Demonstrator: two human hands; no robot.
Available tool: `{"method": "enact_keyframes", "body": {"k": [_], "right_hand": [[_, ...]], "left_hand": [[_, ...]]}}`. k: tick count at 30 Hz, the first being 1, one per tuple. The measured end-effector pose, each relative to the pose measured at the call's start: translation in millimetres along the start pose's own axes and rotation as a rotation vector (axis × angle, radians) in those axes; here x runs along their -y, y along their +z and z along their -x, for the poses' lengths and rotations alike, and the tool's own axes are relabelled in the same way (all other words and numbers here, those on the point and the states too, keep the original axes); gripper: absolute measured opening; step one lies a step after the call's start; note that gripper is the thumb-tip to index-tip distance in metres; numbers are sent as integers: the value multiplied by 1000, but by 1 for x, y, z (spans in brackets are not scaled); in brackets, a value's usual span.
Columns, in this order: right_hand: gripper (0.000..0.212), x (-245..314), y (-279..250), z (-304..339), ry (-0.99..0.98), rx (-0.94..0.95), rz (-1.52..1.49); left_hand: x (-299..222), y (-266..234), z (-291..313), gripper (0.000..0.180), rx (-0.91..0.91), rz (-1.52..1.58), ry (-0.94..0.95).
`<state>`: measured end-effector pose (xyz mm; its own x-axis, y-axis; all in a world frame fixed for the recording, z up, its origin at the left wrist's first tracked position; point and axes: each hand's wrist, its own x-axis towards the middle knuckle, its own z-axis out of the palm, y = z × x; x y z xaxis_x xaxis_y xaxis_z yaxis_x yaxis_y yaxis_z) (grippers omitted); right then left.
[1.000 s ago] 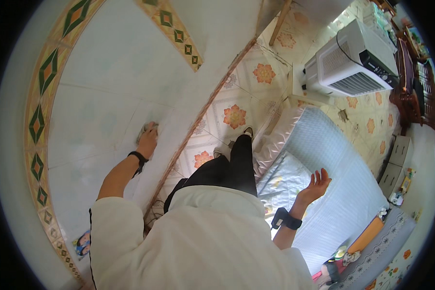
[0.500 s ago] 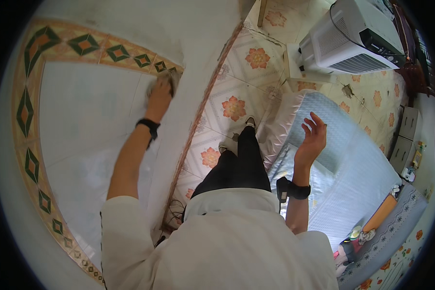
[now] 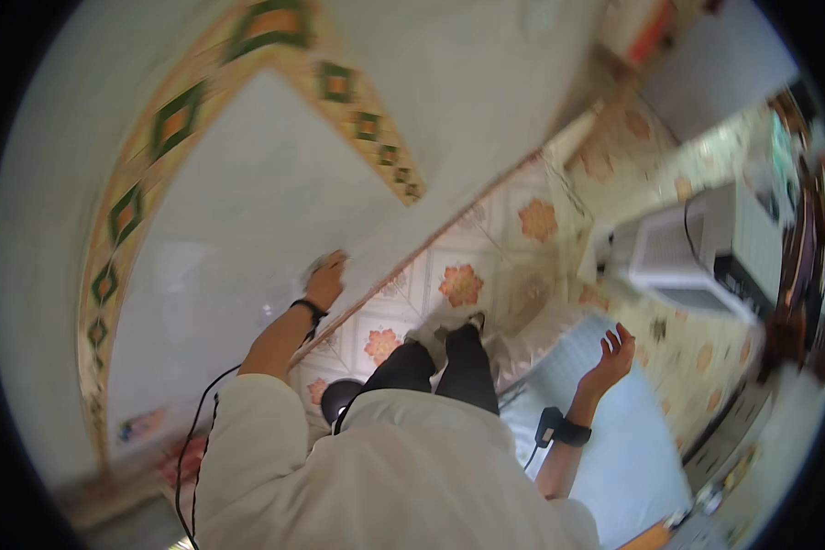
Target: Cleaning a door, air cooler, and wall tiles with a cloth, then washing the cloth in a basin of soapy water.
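My left hand (image 3: 325,282) is pressed against the white tiled wall panel (image 3: 220,211), low down near its right side. Its fingers are closed on a greyish cloth (image 3: 315,266), mostly hidden by the hand and blurred. A border of green and orange diamond tiles (image 3: 176,121) frames the panel above and to the left. Out to the right, my right hand (image 3: 611,357) hangs in the air above the bed, palm up, fingers loosely apart and holding nothing. Each wrist wears a black band.
A bed with a light blue cover (image 3: 559,385) stands close on my right. Farther off is a white appliance with a vent grille (image 3: 678,247). Flower-patterned floor tiles (image 3: 461,285) lie between wall and bed. A black cable (image 3: 185,458) runs beside my left sleeve.
My left hand has slid from the patterned border's end down the wall, nearer to me. The view has turned left, and my right hand stays raised and open.
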<state>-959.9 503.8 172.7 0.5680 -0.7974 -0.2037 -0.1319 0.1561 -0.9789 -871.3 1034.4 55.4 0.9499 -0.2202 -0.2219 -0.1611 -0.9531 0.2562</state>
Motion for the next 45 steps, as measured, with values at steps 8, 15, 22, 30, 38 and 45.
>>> {"method": "enact_keyframes", "body": {"k": [8, 15, 22, 30, 38, 45], "right_hand": [[33, 81, 180, 72, -274, 586, 22], [28, 135, 272, 198, -844, 890, -72], [31, 185, 329, 310, -1294, 1031, -475], [29, 184, 359, 431, -1785, 1133, -621], [27, 179, 375, 452, -2187, 842, -473], [28, 173, 385, 448, -2107, 997, -572]], "left_hand": [[-92, -148, -32, 32, -368, -564, 366], [6, -207, 188, 27, -1065, -500, -53], [143, -171, 373, 37, -2287, 474, -935], [33, -232, 310, 26, -1632, -108, -294], [160, -173, 373, 31, -1867, -131, -751], [291, 23, 464, 27, -2422, 345, -1438]]}}
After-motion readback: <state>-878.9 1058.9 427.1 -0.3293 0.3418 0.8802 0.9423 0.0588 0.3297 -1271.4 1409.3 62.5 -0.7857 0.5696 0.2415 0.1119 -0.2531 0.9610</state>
